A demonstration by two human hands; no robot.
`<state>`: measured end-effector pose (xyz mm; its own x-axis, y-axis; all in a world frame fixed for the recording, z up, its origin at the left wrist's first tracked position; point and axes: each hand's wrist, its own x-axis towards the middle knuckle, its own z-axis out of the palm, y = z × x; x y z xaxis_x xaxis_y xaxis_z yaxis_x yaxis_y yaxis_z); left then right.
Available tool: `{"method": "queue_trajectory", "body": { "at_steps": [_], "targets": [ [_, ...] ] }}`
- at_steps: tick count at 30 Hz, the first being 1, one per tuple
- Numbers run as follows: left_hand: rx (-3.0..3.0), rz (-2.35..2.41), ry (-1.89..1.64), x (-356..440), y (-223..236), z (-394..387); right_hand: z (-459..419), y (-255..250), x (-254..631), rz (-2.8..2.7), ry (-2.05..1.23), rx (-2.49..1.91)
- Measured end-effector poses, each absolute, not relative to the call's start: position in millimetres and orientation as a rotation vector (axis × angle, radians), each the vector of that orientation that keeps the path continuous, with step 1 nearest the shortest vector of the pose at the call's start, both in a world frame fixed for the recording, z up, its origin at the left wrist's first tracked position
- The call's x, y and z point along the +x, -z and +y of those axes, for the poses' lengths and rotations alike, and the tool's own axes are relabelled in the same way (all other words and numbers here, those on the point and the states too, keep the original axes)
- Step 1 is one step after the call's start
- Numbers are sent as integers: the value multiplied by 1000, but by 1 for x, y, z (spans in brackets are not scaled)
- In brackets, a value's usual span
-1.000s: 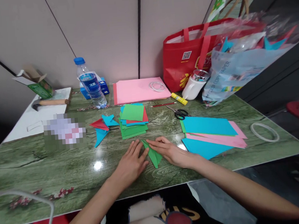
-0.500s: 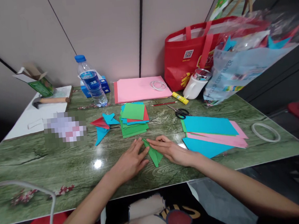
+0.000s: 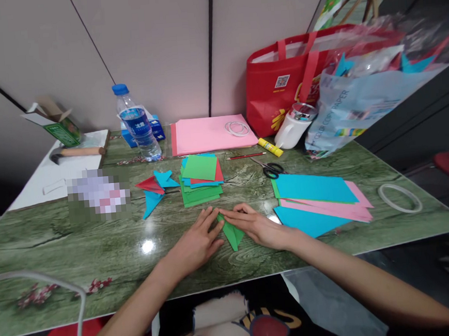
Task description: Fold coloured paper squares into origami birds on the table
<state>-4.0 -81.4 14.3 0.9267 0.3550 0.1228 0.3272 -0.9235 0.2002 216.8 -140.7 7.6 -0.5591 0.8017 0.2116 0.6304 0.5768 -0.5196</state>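
A folded green paper triangle (image 3: 230, 233) lies on the green marbled table (image 3: 99, 250) between my hands. My left hand (image 3: 196, 242) lies flat with fingers stretched out, its fingertips pressing the paper's left edge. From the right, my right hand (image 3: 254, 225) presses its extended fingers along the paper's upper fold. Just beyond them sits a stack of green, red and blue paper squares (image 3: 201, 179). Left of that stack lie folded blue and red paper pieces (image 3: 155, 188).
Blue and pink sheets (image 3: 318, 199) lie to the right, with a tape ring (image 3: 400, 197) beyond. Scissors (image 3: 269, 169), pencil (image 3: 245, 156), glue stick (image 3: 269, 147), pink paper (image 3: 210, 134), water bottle (image 3: 135, 124), white jug (image 3: 295, 126) and red bag (image 3: 291, 75) stand further back.
Both hands stay pressed on the green paper; the fingertips shift only slightly along the fold.
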Motion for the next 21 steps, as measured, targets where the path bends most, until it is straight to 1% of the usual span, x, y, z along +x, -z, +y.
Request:
{"method": "queue_trajectory", "body": {
  "at_steps": [5,13,21],
  "targets": [
    [2949,531,-216,-4,-14,-82,-142,-7,216,-2375,-535,-1161],
    [2975,516,-288,-1,-11,-83,-142,-9,214,-2376,-509,-1195],
    [3009,487,-244,-1,-14,-79,-143,-5,216,-2316,-442,-1225]
  ]
}}
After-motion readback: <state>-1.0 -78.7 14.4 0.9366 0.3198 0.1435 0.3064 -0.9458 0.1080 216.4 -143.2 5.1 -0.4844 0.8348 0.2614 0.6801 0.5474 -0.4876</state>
